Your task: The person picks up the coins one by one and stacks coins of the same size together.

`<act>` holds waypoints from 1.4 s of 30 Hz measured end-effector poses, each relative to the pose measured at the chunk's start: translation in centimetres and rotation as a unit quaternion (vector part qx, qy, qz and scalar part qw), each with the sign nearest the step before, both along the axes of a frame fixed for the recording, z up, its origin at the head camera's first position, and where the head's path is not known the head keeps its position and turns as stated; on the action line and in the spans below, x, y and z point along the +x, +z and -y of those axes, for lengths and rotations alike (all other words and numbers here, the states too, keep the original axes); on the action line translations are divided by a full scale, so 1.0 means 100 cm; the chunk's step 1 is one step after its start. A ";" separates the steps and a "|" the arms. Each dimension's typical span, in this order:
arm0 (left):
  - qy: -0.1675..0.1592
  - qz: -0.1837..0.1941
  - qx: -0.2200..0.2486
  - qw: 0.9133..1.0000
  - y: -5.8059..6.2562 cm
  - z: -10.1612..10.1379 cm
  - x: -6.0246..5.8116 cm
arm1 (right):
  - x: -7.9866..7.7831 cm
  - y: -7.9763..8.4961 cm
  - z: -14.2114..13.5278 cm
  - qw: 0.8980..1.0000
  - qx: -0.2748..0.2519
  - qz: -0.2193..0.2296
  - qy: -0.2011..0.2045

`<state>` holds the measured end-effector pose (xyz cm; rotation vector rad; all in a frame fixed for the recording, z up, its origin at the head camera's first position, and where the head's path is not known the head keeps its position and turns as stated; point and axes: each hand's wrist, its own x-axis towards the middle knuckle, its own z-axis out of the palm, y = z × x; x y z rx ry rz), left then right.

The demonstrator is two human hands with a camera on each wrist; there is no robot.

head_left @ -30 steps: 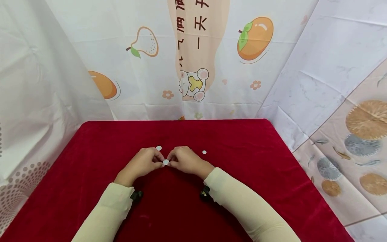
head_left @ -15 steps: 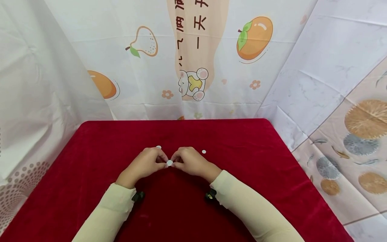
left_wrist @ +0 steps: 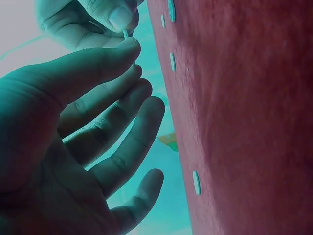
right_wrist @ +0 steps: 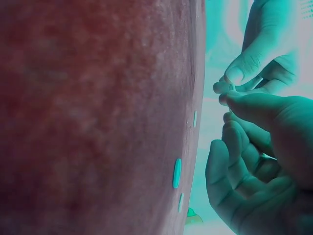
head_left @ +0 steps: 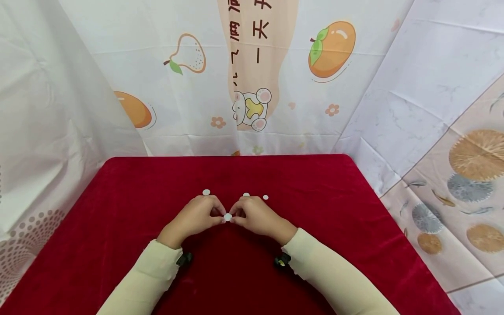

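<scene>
A small, thin white disc (head_left: 228, 217) is held above the red cloth between my two hands. My left hand (head_left: 200, 215) pinches it from the left with thumb and fingertips. From the right, my right hand (head_left: 257, 214) grips the opposite edge in the same way. In the left wrist view the disc (left_wrist: 125, 34) shows only as a thin edge by the left thumb tip, and the left hand's other fingers are spread and loosely bent. The right wrist view shows both thumbs meeting at the disc (right_wrist: 232, 87), most of it hidden by fingers.
More white discs lie on the red cloth (head_left: 315, 183) beyond the hands: one at the left (head_left: 206, 192), one partly hidden behind the right hand (head_left: 246, 194), and a smaller one farther right (head_left: 265, 197). A printed curtain (head_left: 197, 100) hangs behind the table.
Both hands have shifted together to the right and slightly toward the body, with the white disc between them. A disc behind the right hand has come into view.
</scene>
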<state>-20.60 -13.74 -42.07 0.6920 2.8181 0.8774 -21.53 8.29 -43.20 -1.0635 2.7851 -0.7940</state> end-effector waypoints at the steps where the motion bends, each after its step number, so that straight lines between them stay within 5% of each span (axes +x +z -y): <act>1: 0.001 0.003 -0.002 1.000 0.000 -0.001 0.001 | 0.001 -0.001 -0.001 1.000 -0.001 0.002 0.000; 20: -0.018 0.042 -0.029 0.999 -0.014 -0.018 0.007 | 0.013 -0.011 -0.015 0.999 0.012 0.053 0.006; 34: -0.004 0.036 -0.070 0.997 -0.016 -0.030 0.012 | 0.012 -0.013 -0.014 0.998 0.026 0.061 0.014; 42: 0.003 0.033 -0.067 0.997 -0.017 -0.031 0.013 | 0.011 -0.017 -0.014 0.996 0.019 0.091 -0.015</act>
